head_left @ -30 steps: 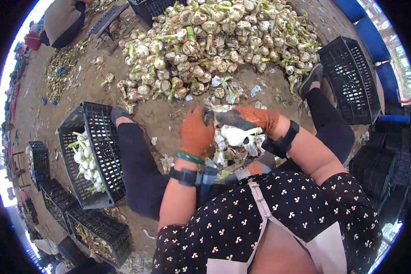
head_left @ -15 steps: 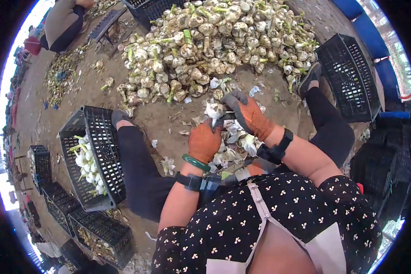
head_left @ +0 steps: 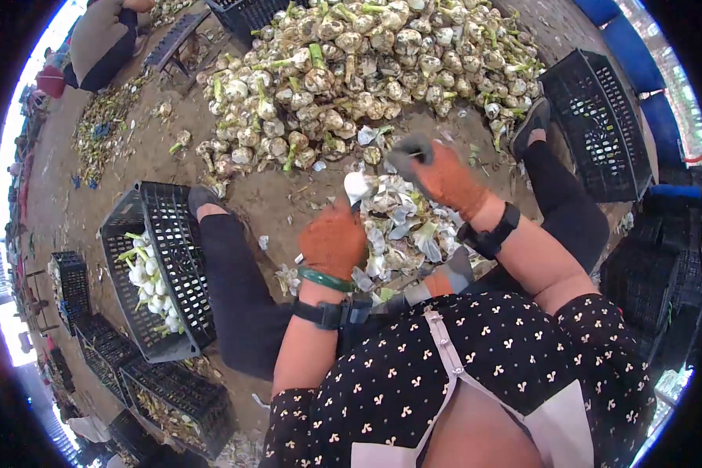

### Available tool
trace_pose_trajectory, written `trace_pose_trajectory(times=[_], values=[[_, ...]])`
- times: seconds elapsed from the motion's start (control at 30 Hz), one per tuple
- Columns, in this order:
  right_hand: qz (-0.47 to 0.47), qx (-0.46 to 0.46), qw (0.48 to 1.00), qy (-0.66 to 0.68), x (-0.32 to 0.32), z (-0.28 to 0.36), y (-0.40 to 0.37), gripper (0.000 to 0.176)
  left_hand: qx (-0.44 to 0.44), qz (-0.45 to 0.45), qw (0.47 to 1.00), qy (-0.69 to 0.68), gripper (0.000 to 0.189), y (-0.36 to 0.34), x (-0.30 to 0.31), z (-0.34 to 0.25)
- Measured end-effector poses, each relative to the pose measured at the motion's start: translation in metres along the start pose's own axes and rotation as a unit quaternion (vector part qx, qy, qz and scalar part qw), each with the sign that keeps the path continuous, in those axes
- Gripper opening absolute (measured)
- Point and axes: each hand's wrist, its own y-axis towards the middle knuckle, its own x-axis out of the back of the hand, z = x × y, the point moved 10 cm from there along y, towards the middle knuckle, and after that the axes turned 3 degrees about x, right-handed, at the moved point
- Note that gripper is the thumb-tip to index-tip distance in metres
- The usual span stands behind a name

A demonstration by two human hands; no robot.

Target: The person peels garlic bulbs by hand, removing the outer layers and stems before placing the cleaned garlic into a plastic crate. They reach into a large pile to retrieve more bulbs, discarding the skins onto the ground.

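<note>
My left hand [head_left: 332,239], in an orange glove with grey fingertips, is closed around the lower end of a garlic bulb [head_left: 356,186]. The bulb's upper side looks smooth and white. To its right, a short distance off, is my right hand [head_left: 438,176] in a matching glove. Its fingers are curled together, and whatever they may hold is too small or blurred to make out. Loose garlic skins [head_left: 398,234] lie heaped on the ground beneath both hands. Beyond them rises a big pile of dirty, untrimmed garlic bulbs [head_left: 366,70].
Left of my leg, a tilted black crate [head_left: 181,265] holds white garlic bulbs with stems [head_left: 152,285]. Another black crate [head_left: 597,129] stands beyond my right foot. More crates [head_left: 175,398] line the lower left. Another person [head_left: 101,43] crouches at the upper left beside a low bench [head_left: 175,43].
My hands have moved apart, the right one going up and rightward off the bulb. The bulb, held in my left hand, now shows a cleaner white surface.
</note>
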Motion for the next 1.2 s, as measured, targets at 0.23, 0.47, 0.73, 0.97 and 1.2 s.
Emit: trace_pose_trajectory(times=[0.23, 0.47, 0.73, 0.97, 1.2], values=[[0.124, 0.064, 0.982, -0.129, -0.038, 0.015, -0.009, 0.033, -0.02, -0.009, 0.999, 0.042, 0.023, 0.0, -0.007, -0.003], [-0.117, 0.285, 0.851, -0.425, 0.028, 0.044, -0.008, 0.035, -0.03, 0.009, 0.984, -0.178, 0.026, 0.005, -0.01, 0.013], [0.119, 0.173, 0.928, -0.309, -0.038, 0.044, -0.021, 0.032, 0.02, 0.102, 0.994, -0.033, 0.026, 0.003, -0.015, -0.002], [0.089, 0.162, 0.947, -0.264, -0.024, 0.043, -0.012, 0.032, -0.017, 0.075, 0.996, -0.053, 0.024, -0.004, -0.011, -0.01], [0.236, 0.115, 0.913, -0.313, -0.048, 0.018, -0.006, 0.036, -0.055, 0.07, 0.992, -0.094, 0.022, -0.004, -0.006, -0.014]])
